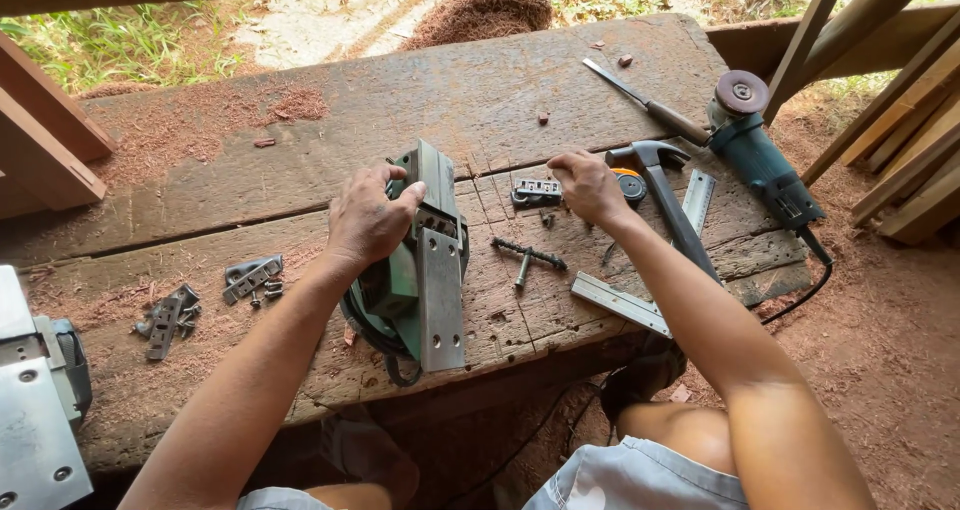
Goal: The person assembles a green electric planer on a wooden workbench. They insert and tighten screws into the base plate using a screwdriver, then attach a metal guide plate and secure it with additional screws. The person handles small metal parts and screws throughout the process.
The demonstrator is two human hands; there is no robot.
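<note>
- The left hand (368,220) lies curled over the side of a green electric planer (415,260), fingers wrapped on its body, holding it on its side on the counter (400,90).
- The planer sits near the middle of the worn wooden counter, its grey metal sole plates facing right and its black cord looping under the near end.
- The right hand (588,185) reaches to the far right of the planer, fingers bent down and pressed together on a small metal blade clamp (536,192); whether it pinches the part or only touches it, I cannot tell.
- Just near of that hand lies a T-shaped socket wrench (528,257), apart from the planer.
- A claw hammer (668,195) lies just right of the right hand, its head touching an orange-and-black tape measure (630,185).
- A teal angle grinder (760,150) rests at the far right edge, with a chisel (645,102) beside it on its left.
- A steel square (640,290) lies under the right forearm.
- At the near left lie loose metal brackets and screws (210,295), well apart from both hands.
- Reddish sawdust (190,120) covers the far left of the counter.
</note>
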